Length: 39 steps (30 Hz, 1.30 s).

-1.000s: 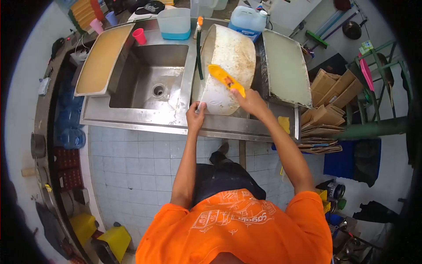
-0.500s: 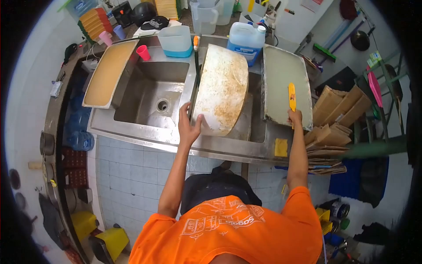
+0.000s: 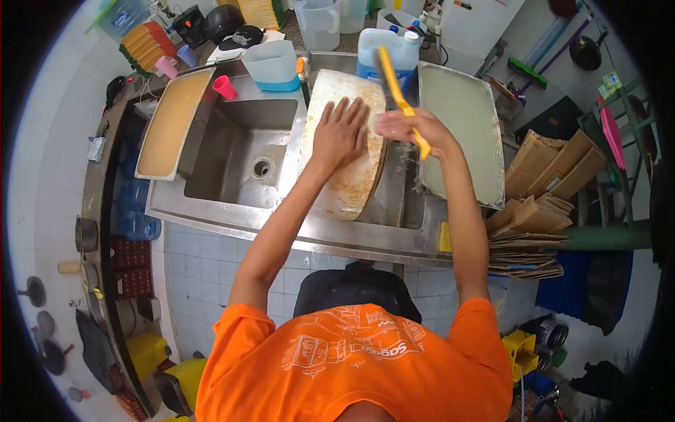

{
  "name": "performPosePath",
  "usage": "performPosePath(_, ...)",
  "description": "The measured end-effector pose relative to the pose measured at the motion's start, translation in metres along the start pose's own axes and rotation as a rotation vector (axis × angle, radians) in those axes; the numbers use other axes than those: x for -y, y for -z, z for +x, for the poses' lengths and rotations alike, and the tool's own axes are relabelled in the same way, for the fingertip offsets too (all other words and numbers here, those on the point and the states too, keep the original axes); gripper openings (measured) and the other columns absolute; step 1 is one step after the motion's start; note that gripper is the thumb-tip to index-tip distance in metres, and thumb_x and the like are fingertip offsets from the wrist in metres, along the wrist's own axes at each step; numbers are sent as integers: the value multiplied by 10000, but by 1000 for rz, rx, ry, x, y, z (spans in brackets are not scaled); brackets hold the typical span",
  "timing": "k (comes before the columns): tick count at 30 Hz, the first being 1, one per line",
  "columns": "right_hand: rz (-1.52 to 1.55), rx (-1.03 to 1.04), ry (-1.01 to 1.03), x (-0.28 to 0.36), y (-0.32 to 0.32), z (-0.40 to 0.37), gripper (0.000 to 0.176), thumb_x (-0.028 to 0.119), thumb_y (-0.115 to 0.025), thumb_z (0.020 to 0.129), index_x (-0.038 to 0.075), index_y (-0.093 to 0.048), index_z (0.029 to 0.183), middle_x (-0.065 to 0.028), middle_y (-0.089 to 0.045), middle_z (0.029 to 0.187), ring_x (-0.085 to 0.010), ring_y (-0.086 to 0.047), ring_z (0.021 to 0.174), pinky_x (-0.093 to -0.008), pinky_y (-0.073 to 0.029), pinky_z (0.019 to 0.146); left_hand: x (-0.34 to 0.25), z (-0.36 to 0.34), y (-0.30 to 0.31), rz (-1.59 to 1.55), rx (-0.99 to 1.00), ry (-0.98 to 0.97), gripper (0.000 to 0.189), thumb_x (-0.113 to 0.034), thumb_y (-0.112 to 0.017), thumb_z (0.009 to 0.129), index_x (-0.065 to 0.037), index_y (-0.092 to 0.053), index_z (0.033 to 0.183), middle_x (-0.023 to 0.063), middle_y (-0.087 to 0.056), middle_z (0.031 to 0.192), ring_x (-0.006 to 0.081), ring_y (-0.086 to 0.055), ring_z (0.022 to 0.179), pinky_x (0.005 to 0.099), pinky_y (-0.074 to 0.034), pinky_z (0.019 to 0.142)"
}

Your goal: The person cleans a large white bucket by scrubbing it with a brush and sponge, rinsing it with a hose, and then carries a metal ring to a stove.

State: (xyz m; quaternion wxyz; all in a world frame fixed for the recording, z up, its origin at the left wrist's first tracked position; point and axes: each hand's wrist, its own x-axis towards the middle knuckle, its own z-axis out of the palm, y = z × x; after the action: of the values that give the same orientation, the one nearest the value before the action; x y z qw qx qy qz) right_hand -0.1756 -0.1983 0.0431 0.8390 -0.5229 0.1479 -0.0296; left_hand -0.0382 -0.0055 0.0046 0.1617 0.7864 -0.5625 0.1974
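A white curved board (image 3: pixel 349 181) with brown stains stands over the right sink basin, its worn face towards me. My left hand (image 3: pixel 341 133) lies flat on the board's upper face, fingers stretched out. In my right hand (image 3: pixel 415 130) is a yellow-handled brush (image 3: pixel 395 86), held upright at a slant near the board's right edge. The hand and brush are partly blurred, and the bristles look dark. Right of the board sits a tray of pale greenish liquid (image 3: pixel 460 130).
Left of the board is a steel sink basin (image 3: pixel 239 158), with a tray of orange-brown liquid (image 3: pixel 172 126) beside it. Behind stand a container of blue liquid (image 3: pixel 271 67), a blue jug (image 3: pixel 387 50) and a pink cup (image 3: pixel 224 87). Folded cardboard (image 3: pixel 541 172) leans at the right.
My left hand has moved from the board's lower left edge onto its face. My right hand has carried the brush from over the greenish tray leftward to the board, tilting it.
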Motion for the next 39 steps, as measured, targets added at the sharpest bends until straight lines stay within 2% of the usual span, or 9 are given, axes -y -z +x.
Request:
performPosePath(4, -233, 1, -38, 10, -14, 0, 275, 60, -535, 930, -107, -586, 1143, -198, -651, 1116, -259, -673, 1023, -344, -545, 940, 17, 22, -8, 86, 118, -92, 469, -295, -482, 933, -226, -494, 1396, 60, -469, 1451, 278, -378, 1370, 470, -244, 1148)
performPosePath(12, -987, -954, -158, -122, 219, -65, 144, 102, -592, 815, -27, -654, 795, -52, -617, 677, -145, -599, 665, -304, -464, 603, 25, -25, 27, 44, -147, 197, 403, -256, -496, 942, -188, -553, 1335, 84, -483, 1432, 396, -499, 1226, 490, -439, 975)
performPosePath(16, -611, -915, -224, -142, 234, -71, 167, 40, -495, 790, -45, -637, 765, -101, -620, 720, -186, -597, 654, -328, -482, 640, 22, -24, 21, -248, -128, 323, 416, -252, -495, 942, -170, -544, 1346, 83, -465, 1450, 400, -475, 1253, 526, -380, 1028)
performPosePath(18, -99, -441, -127, -130, 226, -55, 247, -5, -408, 765, -82, -626, 849, -184, -652, 886, -259, -653, 764, -343, -541, 766, 19, -18, 19, 36, -138, 277, 419, -265, -480, 942, -166, -546, 1344, 83, -464, 1452, 403, -430, 1299, 582, -286, 1078)
performPosePath(20, 15, -429, -29, -67, 120, -47, 300, -26, -408, 802, -128, -587, 1020, -236, -630, 1083, -330, -665, 957, -379, -536, 948, 15, -4, 18, 81, -81, 232, 436, -296, -461, 952, -182, -523, 1368, 76, -452, 1461, 391, -389, 1336, 586, -253, 1101)
performPosePath(28, -157, -22, 93, 18, -11, 27, 320, 65, -564, 915, -95, -558, 1191, -215, -625, 1156, -267, -654, 1055, -338, -513, 982, 34, 45, -30, 86, 157, 29, 471, -426, -423, 927, -277, -535, 1360, 69, -473, 1452, 281, -377, 1378, 549, -238, 1129)
performPosePath(30, -336, -206, 145, 9, 11, 12, 331, 57, -587, 899, -80, -560, 1199, -189, -623, 1174, -245, -651, 1066, -322, -498, 1004, 62, 41, -18, 87, 72, 221, 485, -467, -390, 944, -319, -477, 1397, 142, -537, 1376, 325, -476, 1295, 542, -348, 1064)
performPosePath(34, -852, -824, 56, -54, 130, -30, 267, 248, -636, 865, -11, -697, 879, -52, -604, 656, -180, -560, 605, -349, -439, 584, 84, 28, 22, -279, 376, 559, 508, -449, -366, 970, -253, -415, 1435, 230, -637, 1175, 411, -600, 1097, 534, -452, 941)
performPosePath(39, -645, -1033, -121, -125, 210, -64, 221, 120, -549, 797, -42, -676, 877, -101, -645, 747, -200, -589, 616, -326, -436, 549, 68, 9, -6, -437, 31, 605, 481, -370, -365, 994, -146, -414, 1418, 253, -681, 930, 450, -646, 887, 527, -491, 817)
